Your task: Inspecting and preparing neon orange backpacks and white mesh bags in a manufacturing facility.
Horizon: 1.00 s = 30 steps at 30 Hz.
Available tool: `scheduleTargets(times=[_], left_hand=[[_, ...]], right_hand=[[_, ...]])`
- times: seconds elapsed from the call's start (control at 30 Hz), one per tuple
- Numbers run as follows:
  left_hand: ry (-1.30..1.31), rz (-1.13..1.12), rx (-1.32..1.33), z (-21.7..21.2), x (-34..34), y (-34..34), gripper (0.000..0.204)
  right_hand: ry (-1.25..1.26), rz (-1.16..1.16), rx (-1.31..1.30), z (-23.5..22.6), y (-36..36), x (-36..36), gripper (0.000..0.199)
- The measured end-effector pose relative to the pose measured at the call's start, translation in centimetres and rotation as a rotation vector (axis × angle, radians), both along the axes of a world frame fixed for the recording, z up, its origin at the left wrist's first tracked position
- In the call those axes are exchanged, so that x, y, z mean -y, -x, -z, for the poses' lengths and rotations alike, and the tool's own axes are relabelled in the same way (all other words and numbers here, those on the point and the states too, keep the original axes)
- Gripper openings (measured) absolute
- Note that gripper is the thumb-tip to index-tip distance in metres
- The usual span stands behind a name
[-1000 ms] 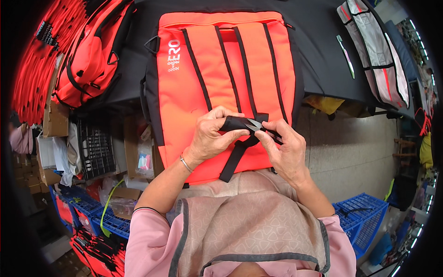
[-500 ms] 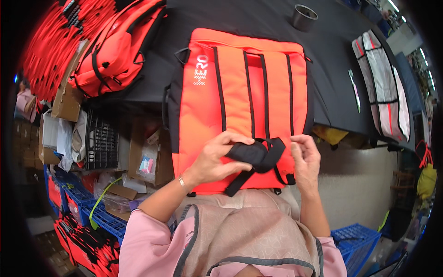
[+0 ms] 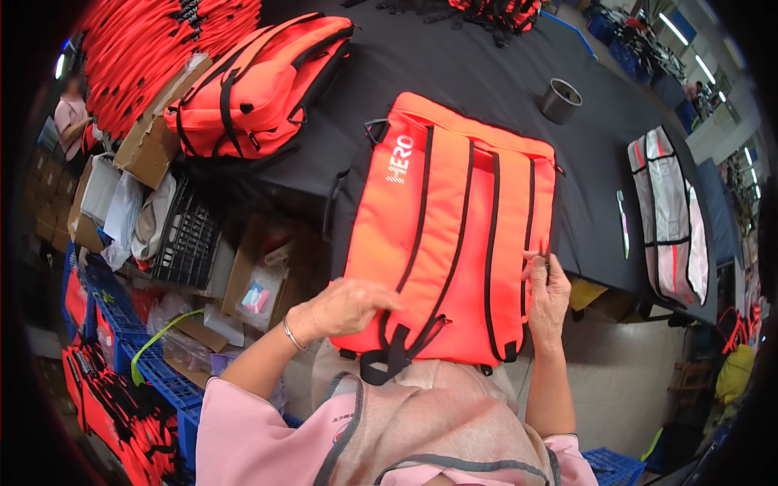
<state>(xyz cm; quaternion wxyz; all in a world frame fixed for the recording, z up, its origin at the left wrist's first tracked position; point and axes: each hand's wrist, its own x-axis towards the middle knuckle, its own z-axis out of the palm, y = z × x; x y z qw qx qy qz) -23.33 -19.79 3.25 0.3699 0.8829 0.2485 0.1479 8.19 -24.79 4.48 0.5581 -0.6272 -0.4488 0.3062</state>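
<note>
An orange padded backpack [image 3: 454, 235] is laid flat on the near edge of a black cloth-covered table [image 3: 486, 73], its lower end overhanging toward the person, and its smooth woven fabric is crossed lengthwise by narrow black webbing stripes. The left hand [image 3: 344, 306] is pressed palm-down on the lower left part of the backpack, fingers curled over the fabric just above a black strap loop [image 3: 389, 360] that dangles from the bottom hem. The right hand [image 3: 548, 296] is set against the right side seam, fingers raised and pinched lightly at the edge; whether anything is gripped there cannot be told. The two hands are kept well apart, one at each side of the pack. A thin bracelet [image 3: 289, 334] is worn on the left wrist. Farther back on the table, a second, bulkier orange bag [image 3: 259, 85] is seen lying on its side, and a small dark round cup [image 3: 561, 100] stands upright. At the right, a flat grey-and-orange panel [image 3: 671, 215] with black binding is spread out.
</note>
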Motion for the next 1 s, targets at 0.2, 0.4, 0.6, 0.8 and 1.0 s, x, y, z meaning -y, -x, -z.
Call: scheduleTargets(times=[0.2, 0.4, 0.6, 0.8, 1.0], left_hand=[[-0.421, -0.360, 0.423, -3.7, -8.2, -4.6, 0.029], [-0.643, -0.608, 0.349, -1.8, -16.8, -14.7, 0.042], [-0.574, -0.525, -0.317, 1.9, -15.6, -15.9, 0.065], [-0.542, -0.508, -0.117, 5.2, -10.2, -12.0, 0.071], [-0.409, -0.644, 0.196, 4.3, -7.1, -5.2, 0.042]], right_hand=[[-0.003, -0.083, 0.264, -1.7, 0.8, -4.1, 0.026], [-0.121, -0.019, 0.127, -2.1, 1.2, -10.5, 0.021], [-0.222, 0.103, 0.378, 3.6, -1.5, -16.8, 0.015], [-0.093, 0.055, 0.378, 6.8, -2.2, -17.5, 0.021], [-0.114, 0.067, 0.405, 6.0, -1.5, -16.8, 0.020]])
